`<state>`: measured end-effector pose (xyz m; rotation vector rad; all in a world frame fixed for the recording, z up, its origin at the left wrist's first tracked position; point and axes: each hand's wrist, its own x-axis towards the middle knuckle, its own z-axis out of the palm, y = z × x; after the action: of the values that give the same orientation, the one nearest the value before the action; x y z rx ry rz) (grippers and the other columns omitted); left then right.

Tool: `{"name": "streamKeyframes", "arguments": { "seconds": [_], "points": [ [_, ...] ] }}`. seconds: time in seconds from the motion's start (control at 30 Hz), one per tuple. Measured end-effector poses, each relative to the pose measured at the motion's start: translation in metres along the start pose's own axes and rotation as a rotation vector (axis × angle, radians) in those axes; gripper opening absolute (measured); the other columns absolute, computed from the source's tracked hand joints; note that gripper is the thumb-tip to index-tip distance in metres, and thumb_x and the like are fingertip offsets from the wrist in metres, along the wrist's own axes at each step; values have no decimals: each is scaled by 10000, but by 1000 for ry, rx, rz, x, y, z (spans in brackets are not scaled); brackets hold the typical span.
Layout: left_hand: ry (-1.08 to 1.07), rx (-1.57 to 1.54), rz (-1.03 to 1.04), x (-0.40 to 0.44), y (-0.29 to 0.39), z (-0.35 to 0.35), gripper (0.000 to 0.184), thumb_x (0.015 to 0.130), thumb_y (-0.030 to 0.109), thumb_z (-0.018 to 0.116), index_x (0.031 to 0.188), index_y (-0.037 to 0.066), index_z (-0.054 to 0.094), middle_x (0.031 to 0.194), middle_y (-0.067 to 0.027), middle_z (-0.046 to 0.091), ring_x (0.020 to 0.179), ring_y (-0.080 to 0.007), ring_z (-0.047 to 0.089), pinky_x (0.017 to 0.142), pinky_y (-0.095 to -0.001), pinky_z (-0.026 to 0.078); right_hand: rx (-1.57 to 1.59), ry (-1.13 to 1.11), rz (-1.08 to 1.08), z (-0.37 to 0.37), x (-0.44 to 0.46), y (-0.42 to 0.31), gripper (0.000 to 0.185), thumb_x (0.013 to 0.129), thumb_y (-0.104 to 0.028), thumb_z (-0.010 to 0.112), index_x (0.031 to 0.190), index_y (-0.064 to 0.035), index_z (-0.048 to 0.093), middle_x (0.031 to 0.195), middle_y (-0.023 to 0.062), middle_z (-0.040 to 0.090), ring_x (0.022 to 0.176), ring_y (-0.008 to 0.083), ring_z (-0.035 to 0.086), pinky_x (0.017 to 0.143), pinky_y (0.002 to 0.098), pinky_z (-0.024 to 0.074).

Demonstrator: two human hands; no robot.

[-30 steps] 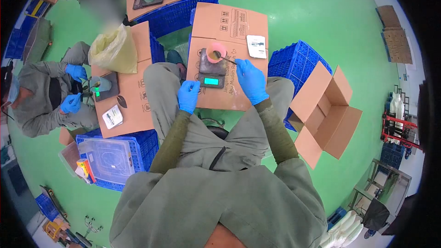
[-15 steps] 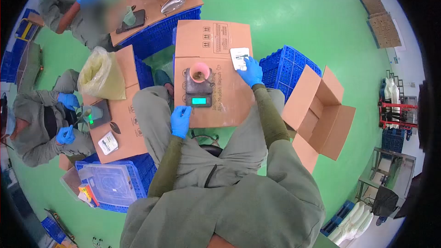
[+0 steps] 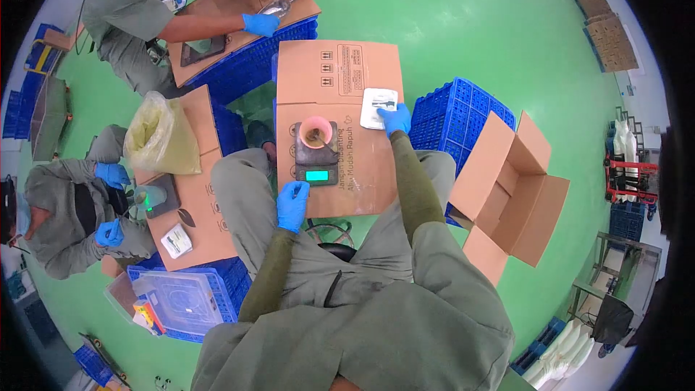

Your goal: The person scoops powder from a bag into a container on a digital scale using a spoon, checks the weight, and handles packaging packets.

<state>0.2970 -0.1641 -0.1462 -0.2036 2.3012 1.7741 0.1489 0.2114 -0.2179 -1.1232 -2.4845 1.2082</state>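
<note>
On the cardboard in front of me, a black digital scale with a lit green display carries a pink cup with some dark contents. My left hand, in a blue glove, is by the scale's lower left corner, its fingers pinched together; anything between them is too small to make out. To the right of the scale lies a white printed packet, perhaps a stack of them. My gloved right hand grips its right edge, fingers over the top.
An open carton stands at my right by a blue crate. At my left a gloved co-worker sits near a yellowish bag and another scale. Further up, a second co-worker's hand touches a metal scoop.
My right hand has shifted to the packet's lower right edge. My left hand stays pinched by the scale. The upper co-worker has reached over to the scoop. The whole view has moved slightly.
</note>
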Motion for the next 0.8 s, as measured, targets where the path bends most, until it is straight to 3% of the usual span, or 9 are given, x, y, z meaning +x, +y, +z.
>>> {"name": "streamKeyframes", "arguments": {
  "seconds": [0.03, 0.13, 0.2, 0.37, 0.47, 0.5, 0.63, 0.73, 0.8],
  "points": [
    [-12, 7, -12, 1, -1, 1, 192, 914, 198, 695, 964, 14, 676, 884, -58, 662, 801, -134, 601, 738, -302, 486, 6, 64, 2, -16, -14, -6, 485, 654, -246, 877, 1015, 8, 675, 990, 187, 723, 917, 307, 711, 773, 404, 551],
    [-46, 31, -51, -3, 5, 1, 197, 914, 202, 695, 972, 15, 675, 913, -64, 666, 827, -140, 605, 754, -303, 488, -4, 137, -43, -24, -14, 7, 449, 649, -279, 868, 950, -11, 671, 935, 203, 711, 888, 353, 697, 784, 453, 545],
    [-55, 42, -60, -3, 0, 3, 196, 914, 201, 696, 980, 18, 676, 926, -63, 666, 836, -139, 602, 762, -303, 488, -97, 141, -31, -25, -11, 14, 360, 733, -304, 797, 956, -42, 693, 923, 212, 705, 881, 385, 687, 772, 464, 543],
    [-70, 47, -34, -4, -1, 2, 203, 911, 205, 697, 1003, 25, 676, 923, -64, 664, 833, -136, 597, 767, -299, 488, -274, 165, -58, -37, -22, 1, 341, 827, -375, 673, 972, -69, 706, 916, 217, 690, 876, 400, 674, 767, 492, 536],
    [-79, 34, -31, -8, 8, 2, 208, 913, 204, 691, 1016, 24, 675, 922, -67, 662, 835, -135, 598, 774, -298, 491, -347, 216, -137, -37, -26, 2, 345, 820, -397, 659, 953, -84, 717, 895, 206, 692, 847, 393, 679, 746, 497, 536],
    [-87, 32, -27, -9, 9, 1, 209, 914, 202, 689, 1021, 23, 674, 922, -67, 661, 836, -135, 599, 777, -298, 493, -361, 217, -94, -37, -26, 1, 331, 808, -354, 729, 1042, -121, 749, 961, 160, 724, 883, 350, 702, 768, 455, 541],
    [-91, 82, 3, -14, 5, -1, 217, 914, 197, 687, 1050, 29, 671, 945, -50, 661, 839, -130, 598, 801, -295, 498, -247, 281, -34, -33, -27, 5, 267, 749, -315, 795, 907, -111, 726, 878, 127, 731, 828, 320, 710, 740, 435, 544],
    [-90, 21, -24, -17, 2, 0, 222, 914, 202, 685, 1053, 30, 667, 955, -52, 661, 837, -134, 598, 798, -297, 497, -253, 257, -39, -34, -28, 7, 253, 745, -305, 799, 884, -108, 720, 863, 134, 732, 811, 317, 713, 732, 419, 546],
    [-80, 38, -2, -20, 6, 0, 219, 915, 201, 684, 1051, 30, 665, 950, -52, 662, 836, -135, 598, 795, -299, 495, -192, 244, -44, -39, -32, 2, 244, 772, -328, 739, 873, -106, 725, 881, 162, 722, 813, 340, 703, 741, 433, 544]
  ]
}}
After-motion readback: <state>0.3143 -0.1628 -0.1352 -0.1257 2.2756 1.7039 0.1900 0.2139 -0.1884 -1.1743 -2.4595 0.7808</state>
